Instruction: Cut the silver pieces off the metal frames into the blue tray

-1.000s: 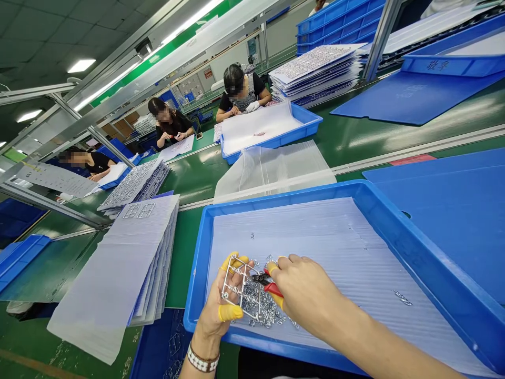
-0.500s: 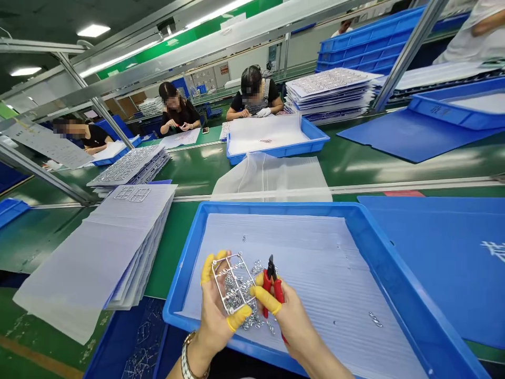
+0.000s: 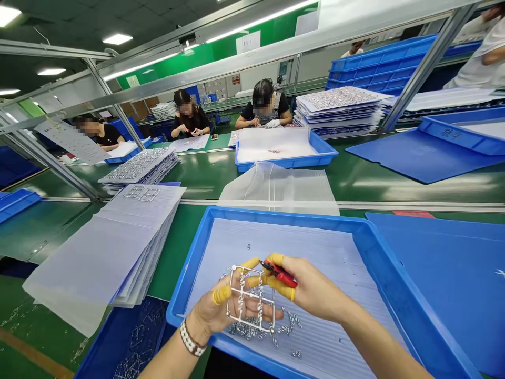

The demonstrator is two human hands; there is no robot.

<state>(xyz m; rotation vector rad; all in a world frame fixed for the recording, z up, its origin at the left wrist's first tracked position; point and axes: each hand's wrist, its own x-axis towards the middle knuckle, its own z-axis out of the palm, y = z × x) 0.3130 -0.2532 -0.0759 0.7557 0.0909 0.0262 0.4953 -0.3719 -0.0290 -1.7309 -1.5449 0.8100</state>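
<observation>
My left hand [image 3: 215,308], with yellow finger cots, holds a silvery sprue frame [image 3: 251,327] that carries small twisted pieces along its inner bars. My right hand [image 3: 311,284], also in yellow finger cots, grips red-handled nippers [image 3: 284,276]. Their dark jaws are at the frame's upper right corner; whether they touch it I cannot tell. Below the hands, a pile of small shiny pieces [image 3: 246,330] lies on the white sheet [image 3: 323,252] lining a blue tray [image 3: 384,258]. A few pieces are scattered apart from the pile.
Left of the tray rises a stack of white sheets [image 3: 130,226] with frames on top. A bin [image 3: 118,337] of bare frames sits lower left. A blue board [image 3: 445,252] lies to the right. Co-workers sit across the green bench [image 3: 197,173], near another blue tray [image 3: 284,164].
The frame has turned in my left hand, whose fingers now spread behind it. My right hand has swung the nippers up to the frame's top corner. The camera view has tilted upward slightly.
</observation>
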